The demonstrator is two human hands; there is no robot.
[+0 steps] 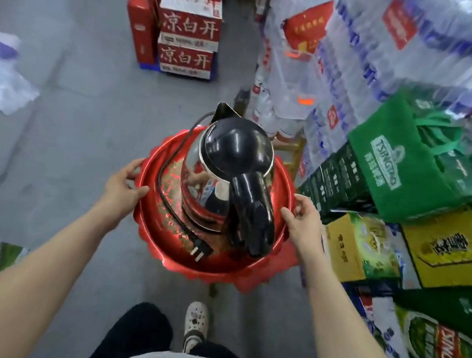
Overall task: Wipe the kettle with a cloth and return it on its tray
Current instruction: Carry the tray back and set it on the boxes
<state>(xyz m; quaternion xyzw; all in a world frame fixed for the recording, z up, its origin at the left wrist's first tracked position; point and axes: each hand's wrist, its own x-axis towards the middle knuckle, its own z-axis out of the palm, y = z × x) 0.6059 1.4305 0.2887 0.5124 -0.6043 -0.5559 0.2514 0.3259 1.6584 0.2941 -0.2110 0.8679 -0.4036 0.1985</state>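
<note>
A shiny steel kettle (212, 187) with a black lid and black handle stands upright on a round red tray (217, 266) with a scalloped rim. Its black power cord (166, 199) curls along the tray's left side, the plug lying near the front rim. My left hand (124, 182) grips the tray's left rim, thumb over the edge. My right hand (303, 217) grips the right rim the same way. I see no cloth. The tray is above the grey floor; what it rests on is hidden.
Stacked packs of bottled water (364, 60) rise at the right, with a green bag (410, 165) and beer cartons (445, 245) below. Red boxes (187, 34) stand on the floor ahead. A wooden stool (289, 152) shows behind the tray. My feet are below.
</note>
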